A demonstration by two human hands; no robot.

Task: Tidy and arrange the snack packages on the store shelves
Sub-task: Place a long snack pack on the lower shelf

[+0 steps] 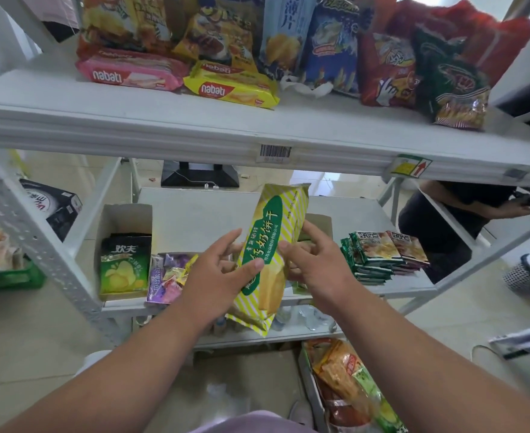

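biscuit pack [273, 248] held mid-air before lower shelf [195, 210] | long axis near upright, top tilted right | left hand [223, 270] gripped left edge, thumb across front | right hand [313, 260] fingers curled on right edge | both equally near

- A black stand [199, 175] sits on the pale floor [38, 332] behind the shelves, with a white cable beside it.
- A black box [51, 204] with white and red print stands on the left, behind the shelf's holed post.
- A green crate [10, 278] is at the far left edge.
- A person in dark clothes [454, 210] is on the right, past the shelves.
- A round mesh bin [521, 276] stands on the floor at the right.
- A crumpled white paper [307, 85] lies on the upper shelf.
- A barcode sticker [275, 151] and a yellow tag with a red arrow [409, 166] are stuck on the shelf's front edge.
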